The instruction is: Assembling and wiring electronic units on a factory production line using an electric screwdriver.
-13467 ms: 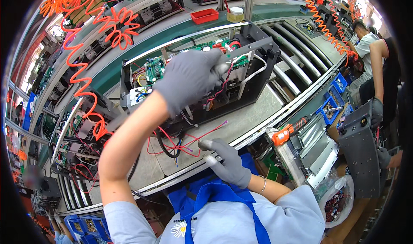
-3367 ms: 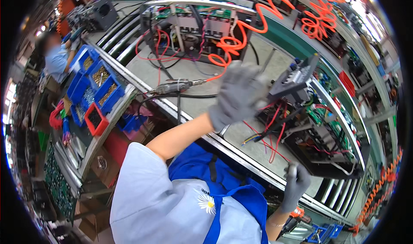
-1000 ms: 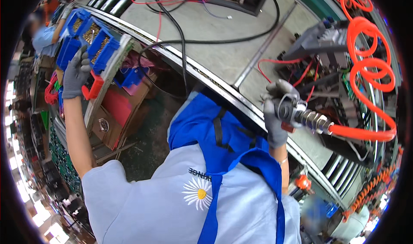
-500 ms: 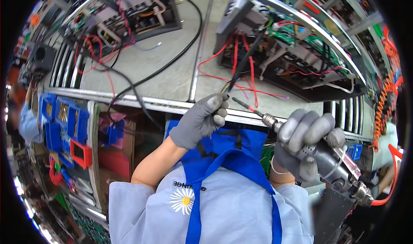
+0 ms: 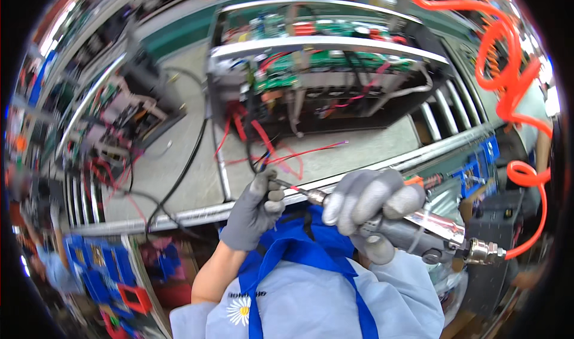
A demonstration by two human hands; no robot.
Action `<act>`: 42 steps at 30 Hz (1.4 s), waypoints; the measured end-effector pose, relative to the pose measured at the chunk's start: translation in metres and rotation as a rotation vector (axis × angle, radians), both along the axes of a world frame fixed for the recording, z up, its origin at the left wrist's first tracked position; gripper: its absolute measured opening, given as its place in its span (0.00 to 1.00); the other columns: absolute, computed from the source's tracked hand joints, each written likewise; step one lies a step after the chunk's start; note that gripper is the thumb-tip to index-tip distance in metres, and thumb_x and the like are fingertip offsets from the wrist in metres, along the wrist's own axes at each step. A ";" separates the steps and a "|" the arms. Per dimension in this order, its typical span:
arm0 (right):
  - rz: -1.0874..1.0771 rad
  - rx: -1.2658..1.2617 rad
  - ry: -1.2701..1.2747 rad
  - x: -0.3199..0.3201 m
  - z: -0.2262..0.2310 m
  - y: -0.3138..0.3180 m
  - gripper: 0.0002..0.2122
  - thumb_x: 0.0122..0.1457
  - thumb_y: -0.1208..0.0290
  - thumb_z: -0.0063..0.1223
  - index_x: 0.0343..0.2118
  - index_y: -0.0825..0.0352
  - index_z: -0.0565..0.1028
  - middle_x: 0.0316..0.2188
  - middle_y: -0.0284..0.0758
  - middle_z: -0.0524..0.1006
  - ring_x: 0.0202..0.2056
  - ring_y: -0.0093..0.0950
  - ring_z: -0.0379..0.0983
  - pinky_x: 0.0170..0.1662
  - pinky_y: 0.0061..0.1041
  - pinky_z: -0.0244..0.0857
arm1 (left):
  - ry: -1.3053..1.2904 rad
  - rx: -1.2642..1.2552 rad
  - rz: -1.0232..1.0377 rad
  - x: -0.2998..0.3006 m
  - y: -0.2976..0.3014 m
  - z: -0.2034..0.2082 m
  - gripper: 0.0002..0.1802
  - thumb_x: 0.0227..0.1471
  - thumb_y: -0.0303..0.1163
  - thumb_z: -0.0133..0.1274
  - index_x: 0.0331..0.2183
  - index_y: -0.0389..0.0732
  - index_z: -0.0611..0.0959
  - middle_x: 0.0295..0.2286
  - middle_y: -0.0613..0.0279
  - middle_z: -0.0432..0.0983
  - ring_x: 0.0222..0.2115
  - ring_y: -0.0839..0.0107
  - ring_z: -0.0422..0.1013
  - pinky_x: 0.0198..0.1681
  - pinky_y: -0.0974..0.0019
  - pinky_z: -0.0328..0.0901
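My right hand [image 5: 373, 204], in a grey glove, is wrapped round a pneumatic screwdriver [image 5: 418, 234] with a grey and silver body. Its thin bit [image 5: 297, 189] points left and reaches the fingertips of my left hand [image 5: 254, 210]. That hand, also gloved, is closed in a pinch at the bit's tip; whatever lies between its fingers is too small to make out. Just beyond the left fingers, the end of a black cable [image 5: 250, 150] and loose red wires [image 5: 299, 155] hang from an open metal chassis [image 5: 335, 49] with green circuit boards.
A second open chassis [image 5: 128, 109] stands on the bench [image 5: 179, 180] to the left, a black cable [image 5: 194, 165] curving beside it. An orange coiled air hose [image 5: 508, 76] hangs at the right. Blue parts bins [image 5: 98, 261] sit at the lower left; rollers [image 5: 457, 109] line the bench.
My view has swung to the right, bringing the near chassis toward the middle. The screwdriver bit has come to my left fingertips, where a gap showed before. My right hand keeps its grip.
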State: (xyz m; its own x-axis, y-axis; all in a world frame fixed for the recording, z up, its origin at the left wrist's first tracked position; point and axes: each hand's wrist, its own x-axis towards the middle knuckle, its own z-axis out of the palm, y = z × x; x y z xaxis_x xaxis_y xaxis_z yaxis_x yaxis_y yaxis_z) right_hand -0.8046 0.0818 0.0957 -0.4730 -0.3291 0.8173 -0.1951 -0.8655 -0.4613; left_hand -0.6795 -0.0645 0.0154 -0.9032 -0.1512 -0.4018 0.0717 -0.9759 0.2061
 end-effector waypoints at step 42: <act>-0.902 0.222 0.329 -0.253 0.134 0.116 0.13 0.59 0.81 0.47 0.46 0.77 0.73 0.32 0.38 0.80 0.29 0.25 0.78 0.36 0.24 0.73 | 0.844 -2.070 -0.676 -0.394 0.059 0.145 0.29 0.46 0.36 0.60 0.51 0.39 0.78 0.42 0.55 0.80 0.40 0.67 0.75 0.47 0.64 0.69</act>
